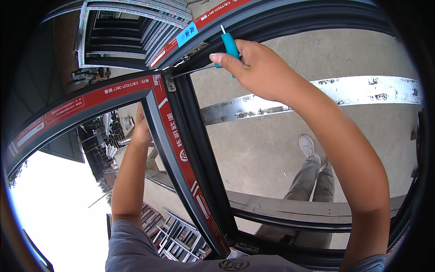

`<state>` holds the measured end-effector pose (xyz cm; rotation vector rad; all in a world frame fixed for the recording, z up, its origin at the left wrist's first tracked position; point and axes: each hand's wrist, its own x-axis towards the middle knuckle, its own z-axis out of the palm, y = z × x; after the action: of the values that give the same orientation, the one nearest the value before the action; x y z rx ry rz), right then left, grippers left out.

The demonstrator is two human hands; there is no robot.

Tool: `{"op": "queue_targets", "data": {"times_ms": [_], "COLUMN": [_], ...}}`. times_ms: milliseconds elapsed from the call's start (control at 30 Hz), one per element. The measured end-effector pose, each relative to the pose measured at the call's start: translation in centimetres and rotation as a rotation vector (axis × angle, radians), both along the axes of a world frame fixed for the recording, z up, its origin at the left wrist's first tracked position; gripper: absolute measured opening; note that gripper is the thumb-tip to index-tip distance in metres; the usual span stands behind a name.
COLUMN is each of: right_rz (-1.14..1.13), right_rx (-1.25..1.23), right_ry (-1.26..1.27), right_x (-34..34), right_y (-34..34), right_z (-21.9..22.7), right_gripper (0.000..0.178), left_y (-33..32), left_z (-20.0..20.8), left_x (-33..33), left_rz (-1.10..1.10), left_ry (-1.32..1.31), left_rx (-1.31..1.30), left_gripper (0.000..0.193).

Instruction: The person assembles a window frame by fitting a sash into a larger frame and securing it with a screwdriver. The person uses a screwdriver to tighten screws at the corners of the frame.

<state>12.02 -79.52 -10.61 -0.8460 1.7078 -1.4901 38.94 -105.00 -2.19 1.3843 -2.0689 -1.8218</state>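
My right hand [247, 63] is closed around the teal handle of a hex key [230, 45]. A short metal tip sticks out of the handle's top, and a long thin rod runs left from its lower end toward the hinge corner. A metal hinge [195, 49] lies along the dark outer window frame [290, 25], and a small metal plate [171, 85] sits below it. The window sash [168, 122], covered in red film, stands swung out at the left. Through the sash opening my left hand [142, 129] shows, raised at its far upper part; the sash hides its fingers.
Stacked window frames [136, 56] stand at the far left. A blue label [187, 34] is stuck on the outer frame. A scuffed silver bar [362, 90] crosses behind the frame opening, above the concrete floor [253, 158]. More frames [179, 238] lie low at left.
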Motion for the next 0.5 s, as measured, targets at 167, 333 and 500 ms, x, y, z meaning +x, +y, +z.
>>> {"op": "queue_targets", "data": {"times_ms": [167,333,500], "right_rz": [-0.012,0.004,0.024], "right_rx": [-0.025,-0.018,0.012], "right_ry": [0.032,0.059,0.06], "right_x": [0.1,0.0,0.0], "right_y": [-0.3,-0.3,0.1], "right_z": [-0.3,-0.5,-0.3], "right_gripper": [0.048,0.049,0.049], "left_y": [-1.3,1.1,4.6], "left_z": [-0.7,-0.5,-0.3], "left_x": [0.6,0.4,-0.2], "left_rz": [-0.059,-0.002,0.165], "left_ry": [0.005,-0.026,0.052], "left_rx": [0.101,0.078,0.082], "left_gripper": [0.062,0.053,0.053]}}
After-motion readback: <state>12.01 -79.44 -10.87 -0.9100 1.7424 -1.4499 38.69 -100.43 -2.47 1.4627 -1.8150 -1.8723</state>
